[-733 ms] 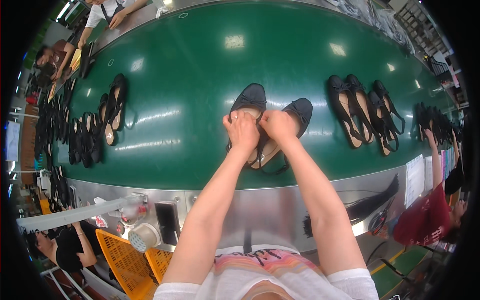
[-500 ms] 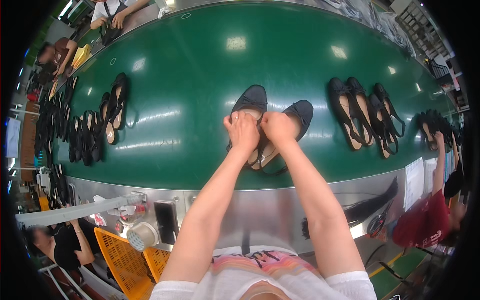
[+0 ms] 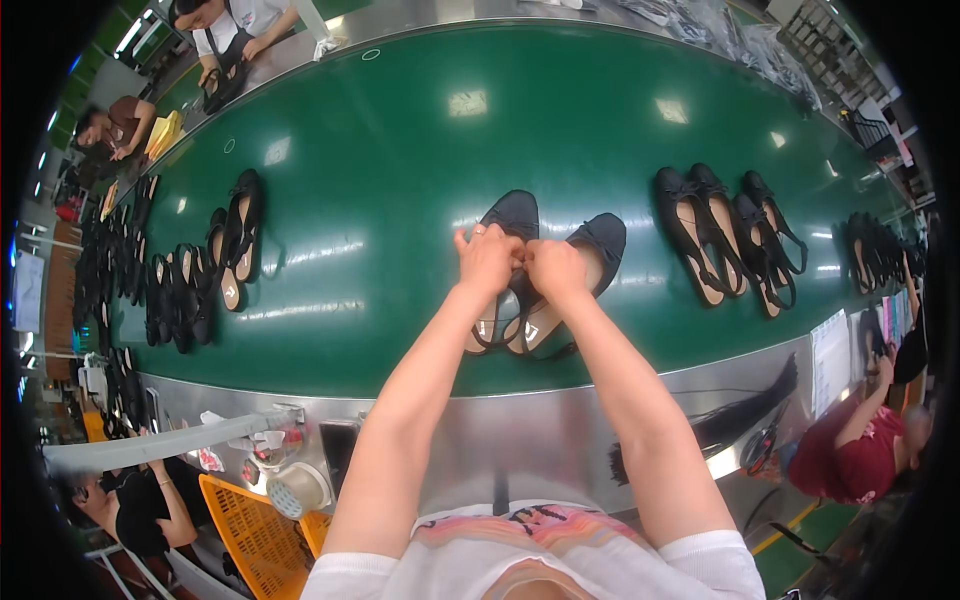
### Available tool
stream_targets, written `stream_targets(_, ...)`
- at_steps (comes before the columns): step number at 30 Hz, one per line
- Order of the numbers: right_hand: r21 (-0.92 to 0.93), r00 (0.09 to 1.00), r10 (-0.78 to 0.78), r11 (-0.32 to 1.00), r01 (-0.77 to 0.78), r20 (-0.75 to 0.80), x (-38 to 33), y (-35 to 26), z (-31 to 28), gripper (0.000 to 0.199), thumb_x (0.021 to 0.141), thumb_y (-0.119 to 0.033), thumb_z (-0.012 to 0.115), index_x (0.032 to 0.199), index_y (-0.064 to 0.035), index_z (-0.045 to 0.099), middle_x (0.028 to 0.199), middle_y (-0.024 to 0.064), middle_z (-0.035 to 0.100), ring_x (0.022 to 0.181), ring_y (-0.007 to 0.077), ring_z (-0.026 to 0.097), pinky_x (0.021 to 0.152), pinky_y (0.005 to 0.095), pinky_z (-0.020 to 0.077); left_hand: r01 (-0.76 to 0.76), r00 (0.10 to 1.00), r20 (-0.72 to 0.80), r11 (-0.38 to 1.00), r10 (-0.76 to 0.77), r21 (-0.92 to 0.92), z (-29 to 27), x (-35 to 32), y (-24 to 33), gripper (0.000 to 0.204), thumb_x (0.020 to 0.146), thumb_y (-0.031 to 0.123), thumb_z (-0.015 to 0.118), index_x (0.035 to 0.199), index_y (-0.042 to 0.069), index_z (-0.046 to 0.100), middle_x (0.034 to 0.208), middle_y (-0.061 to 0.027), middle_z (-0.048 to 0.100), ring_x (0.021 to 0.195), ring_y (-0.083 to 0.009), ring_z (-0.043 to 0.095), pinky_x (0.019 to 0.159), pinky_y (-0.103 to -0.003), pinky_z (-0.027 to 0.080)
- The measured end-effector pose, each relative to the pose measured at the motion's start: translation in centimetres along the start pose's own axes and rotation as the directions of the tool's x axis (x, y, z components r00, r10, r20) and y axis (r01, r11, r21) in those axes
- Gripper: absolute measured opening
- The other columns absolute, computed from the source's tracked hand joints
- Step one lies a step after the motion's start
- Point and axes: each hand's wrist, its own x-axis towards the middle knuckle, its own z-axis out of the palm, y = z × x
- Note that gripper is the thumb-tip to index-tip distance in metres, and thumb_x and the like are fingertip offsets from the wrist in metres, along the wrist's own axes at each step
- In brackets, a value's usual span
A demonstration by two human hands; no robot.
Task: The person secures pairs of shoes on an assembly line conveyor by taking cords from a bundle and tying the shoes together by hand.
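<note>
A pair of black slingback flats with bows and beige insoles lies on the green table, toes pointing away from me. My left hand (image 3: 487,262) rests over the left shoe (image 3: 512,211), thumb and index finger pinching at its inner side. Against it, my right hand (image 3: 556,270) has its fingers closed at the same spot, beside the right shoe (image 3: 606,238). Between the hands a thin black strap (image 3: 518,300) runs down from the fingertips. What exactly the fingertips grip is partly hidden.
More black slingbacks stand to the right (image 3: 690,215) and left (image 3: 240,225). The green table (image 3: 400,130) has a metal front ledge (image 3: 540,430) holding black cords (image 3: 740,410) and a phone (image 3: 338,445). A yellow crate (image 3: 250,535) sits lower left. Co-workers are around the table.
My fingertips have drawn together over the inner side of the left shoe. The view has shifted slightly. At the right, the co-worker's hand has moved nearer and now holds a shoe.
</note>
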Motion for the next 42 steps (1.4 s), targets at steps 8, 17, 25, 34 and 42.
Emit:
stream_targets(8,0.561,0.989,0.144,0.823,-0.095,-0.044,-1.4,2.7,-4.2,0.049,0.070,-0.030,0.076,0.110,-0.0090,0.058,0.093,0.0070,0.065,0.071,0.0174,0.062,0.066,0.0315,0.0497,-0.148,0.977,-0.162,0.987,0.137,-0.058,1.3,-1.0,-0.3,0.010,0.077,0.011,0.062,0.085,0.007,0.057,0.092,-0.0093,0.052,0.097,-0.0294,0.050,0.092,-0.048,0.036)
stream_targets(17,0.771,0.746,0.249,-0.007,-0.637,0.618,-7.3,7.5,-10.8,0.046,0.079,0.004,0.060,0.121,-0.0016,0.042,0.084,0.0026,0.055,0.058,0.0067,0.048,0.078,0.0486,0.0542,-0.130,0.785,-0.090,-0.022,-0.612,-0.991,0.8,-1.5,-0.6,0.008,0.094,0.011,0.044,0.097,0.005,0.041,0.088,-0.0090,0.058,0.085,-0.0197,0.060,0.080,-0.032,0.047)
stream_targets(25,-0.150,1.000,-0.011,0.989,0.008,-0.018,-4.1,7.6,-2.1,0.024,0.078,-0.005,0.048,0.101,0.0022,0.051,0.098,0.0260,0.057,0.094,0.0418,0.055,0.079,0.0473,0.0462,-0.153,0.798,-0.322,0.345,-0.509,-0.926,0.8,-4.4,2.8,0.011,0.095,0.020,0.045,0.095,0.011,0.040,0.073,0.0005,0.047,0.061,-0.0059,0.042,0.054,-0.020,0.038)
stream_targets(34,-0.487,0.943,-0.218,0.813,0.319,0.253,-2.3,9.3,-9.1,0.014,0.072,-0.007,0.055,0.068,0.0013,0.066,0.074,0.0236,0.063,0.075,0.0373,0.063,0.071,0.0435,0.0510,-0.048,0.850,-0.308,0.518,-0.428,-0.854,-2.0,-9.8,4.2,0.008,0.091,0.012,0.043,0.095,0.006,0.040,0.072,-0.0113,0.053,0.066,-0.0249,0.055,0.063,-0.036,0.044)
stream_targets(42,-0.195,0.935,-0.205,0.944,0.267,0.288,-3.6,7.4,-5.8,0.015,0.074,-0.014,0.060,0.083,-0.0032,0.066,0.078,0.0175,0.064,0.071,0.0319,0.064,0.066,0.0392,0.0520,0.107,0.804,-0.368,0.722,-0.467,-0.683,-4.2,-10.6,0.2,0.013,0.090,0.014,0.045,0.099,0.005,0.041,0.079,-0.0191,0.057,0.075,-0.0397,0.056,0.065,-0.045,0.044)
